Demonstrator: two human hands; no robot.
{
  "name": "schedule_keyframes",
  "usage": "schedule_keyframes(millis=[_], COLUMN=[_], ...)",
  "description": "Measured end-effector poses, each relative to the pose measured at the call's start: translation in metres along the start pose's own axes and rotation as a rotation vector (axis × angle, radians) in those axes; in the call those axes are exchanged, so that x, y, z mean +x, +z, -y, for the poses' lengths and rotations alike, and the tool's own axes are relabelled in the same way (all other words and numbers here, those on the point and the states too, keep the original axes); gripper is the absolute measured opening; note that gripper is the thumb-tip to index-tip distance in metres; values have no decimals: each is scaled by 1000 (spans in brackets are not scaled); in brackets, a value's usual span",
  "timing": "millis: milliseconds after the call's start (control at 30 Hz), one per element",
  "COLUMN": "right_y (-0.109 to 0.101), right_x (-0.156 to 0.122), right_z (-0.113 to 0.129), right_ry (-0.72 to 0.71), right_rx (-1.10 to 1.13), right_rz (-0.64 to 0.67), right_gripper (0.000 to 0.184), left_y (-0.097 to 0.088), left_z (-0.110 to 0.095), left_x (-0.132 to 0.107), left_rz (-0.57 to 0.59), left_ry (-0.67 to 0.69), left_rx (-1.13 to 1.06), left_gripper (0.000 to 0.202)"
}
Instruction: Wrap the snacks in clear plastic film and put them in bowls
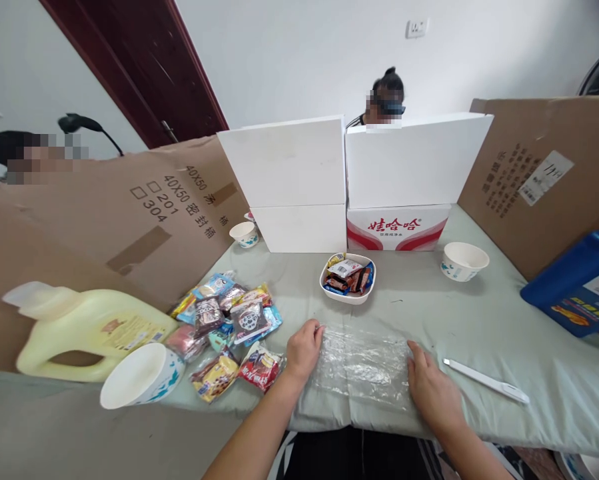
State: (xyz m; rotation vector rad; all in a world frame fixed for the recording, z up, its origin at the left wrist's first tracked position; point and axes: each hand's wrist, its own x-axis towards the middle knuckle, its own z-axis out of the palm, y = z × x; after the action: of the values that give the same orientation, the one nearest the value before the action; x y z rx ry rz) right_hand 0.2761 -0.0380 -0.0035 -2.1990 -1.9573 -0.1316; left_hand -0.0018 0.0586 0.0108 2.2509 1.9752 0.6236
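A clear, crinkled plastic bag (364,367) lies flat on the cloth at the near edge of the table. My left hand (303,350) pinches its upper left corner between thumb and fingers. At the bag's right edge, my right hand (434,387) is closed on the film, with its fingertips partly hidden. Beyond the bag stands a white bowl (349,297) holding several small wrapped snacks (346,277). To the left of my left hand is a pile of packaged snacks (249,320). A white, slim knife-like tool (486,381) rests right of my right hand.
At left, a yellow detergent jug (94,327) lies beside a tilted paper bowl (142,377). Two more paper bowls (464,260) (244,235) stand farther back. A blue jug (579,287) leans at right. White boxes (299,167) and cardboard panels (179,213) enclose the table; people sit beyond.
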Motion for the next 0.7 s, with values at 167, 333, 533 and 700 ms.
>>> schedule_keyframes(millis=[167, 333, 533, 700], right_y=[-5, -6, -1, -4], right_x=[3, 3, 3, 5], right_z=[1, 1, 0, 4], right_ry=[-11, -11, -50, -55], right_rx=[-4, 2, -61, -95], right_rz=[51, 105, 122, 111], right_gripper=[41, 42, 44, 46], left_y=[3, 3, 0, -16], left_z=[-5, -4, -6, -33], left_x=[3, 7, 10, -5], left_rz=[31, 33, 63, -135], left_ry=[-5, 16, 106, 113], left_rx=[5, -5, 8, 122], left_gripper=[12, 13, 15, 33])
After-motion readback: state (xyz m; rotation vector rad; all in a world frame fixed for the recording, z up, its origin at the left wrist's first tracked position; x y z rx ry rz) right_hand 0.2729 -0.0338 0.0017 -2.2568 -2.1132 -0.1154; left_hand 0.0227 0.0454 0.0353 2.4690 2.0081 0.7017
